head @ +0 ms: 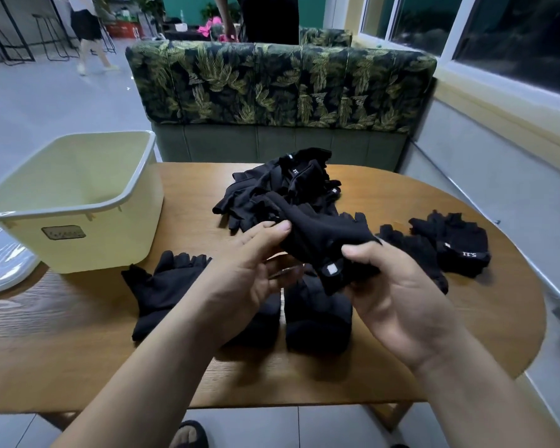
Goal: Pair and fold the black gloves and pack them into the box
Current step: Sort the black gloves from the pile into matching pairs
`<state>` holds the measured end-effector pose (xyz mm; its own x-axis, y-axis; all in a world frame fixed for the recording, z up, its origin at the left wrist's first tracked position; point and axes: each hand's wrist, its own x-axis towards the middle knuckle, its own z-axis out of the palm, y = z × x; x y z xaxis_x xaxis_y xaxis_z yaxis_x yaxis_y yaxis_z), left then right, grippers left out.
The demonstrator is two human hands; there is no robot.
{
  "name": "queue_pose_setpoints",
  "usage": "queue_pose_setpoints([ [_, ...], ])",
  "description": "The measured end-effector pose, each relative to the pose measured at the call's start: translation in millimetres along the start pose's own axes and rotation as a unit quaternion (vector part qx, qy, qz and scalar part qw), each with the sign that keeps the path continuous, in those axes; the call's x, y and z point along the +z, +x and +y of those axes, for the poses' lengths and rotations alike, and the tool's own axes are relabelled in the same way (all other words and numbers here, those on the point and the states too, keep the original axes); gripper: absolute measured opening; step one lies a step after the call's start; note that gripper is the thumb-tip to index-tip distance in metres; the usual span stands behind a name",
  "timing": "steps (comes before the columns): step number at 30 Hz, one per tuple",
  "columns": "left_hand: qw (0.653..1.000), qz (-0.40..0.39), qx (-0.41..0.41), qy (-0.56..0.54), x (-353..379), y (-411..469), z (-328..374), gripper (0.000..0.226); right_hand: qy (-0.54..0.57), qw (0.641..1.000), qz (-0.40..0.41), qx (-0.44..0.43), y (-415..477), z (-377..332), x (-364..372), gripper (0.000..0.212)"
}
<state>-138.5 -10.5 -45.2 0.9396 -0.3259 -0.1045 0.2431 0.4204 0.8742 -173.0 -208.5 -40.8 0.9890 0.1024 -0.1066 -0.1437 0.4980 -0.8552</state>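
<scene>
Both my hands hold one black glove (317,244) above the middle of the wooden table (78,334). My left hand (249,270) pinches its far end with thumb and fingers. My right hand (392,295) grips its cuff end, thumb on top near a small white label. Behind it lies a loose pile of black gloves (285,185). One glove (165,286) lies flat to the left under my left wrist, and another glove (317,318) lies below my hands. Two more gloves (446,247) lie at the right. The pale yellow box (78,202) stands at the table's left, nothing visible inside it.
A leaf-patterned bench (272,85) stands behind the table, with a wall and window at the right. Two people stand or walk in the background. A clear plastic lid (0,263) lies by the box at the left edge. My sandalled foot (188,434) shows under the table.
</scene>
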Motion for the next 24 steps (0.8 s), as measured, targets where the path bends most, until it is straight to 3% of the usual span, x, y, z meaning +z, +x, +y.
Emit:
queue_pose_setpoints([
  [3, 0.999, 0.008, 0.007, 0.047, -7, -3, 2, 0.019, -0.027, 0.999, -0.034, 0.031, -6, 7, -8, 0.042],
  [9, 0.991, 0.015, 0.009, 0.129, -11, -7, 5, 0.019, -0.071, 0.988, -0.037, 0.135, -6, 12, -13, 0.042],
  [14, 0.988, 0.038, 0.018, 0.150, -12, -1, 3, 0.014, -0.049, 0.997, 0.005, 0.059, 4, 14, -12, 0.025],
  [20, 0.982, 0.083, 0.024, 0.169, -16, 4, -4, 0.017, -0.093, 0.995, 0.019, -0.019, 9, 17, -23, 0.030],
  [24, 0.982, 0.037, 0.001, 0.186, -13, 1, -4, 0.035, -0.106, 0.994, 0.013, -0.016, 11, 20, -26, 0.033],
])
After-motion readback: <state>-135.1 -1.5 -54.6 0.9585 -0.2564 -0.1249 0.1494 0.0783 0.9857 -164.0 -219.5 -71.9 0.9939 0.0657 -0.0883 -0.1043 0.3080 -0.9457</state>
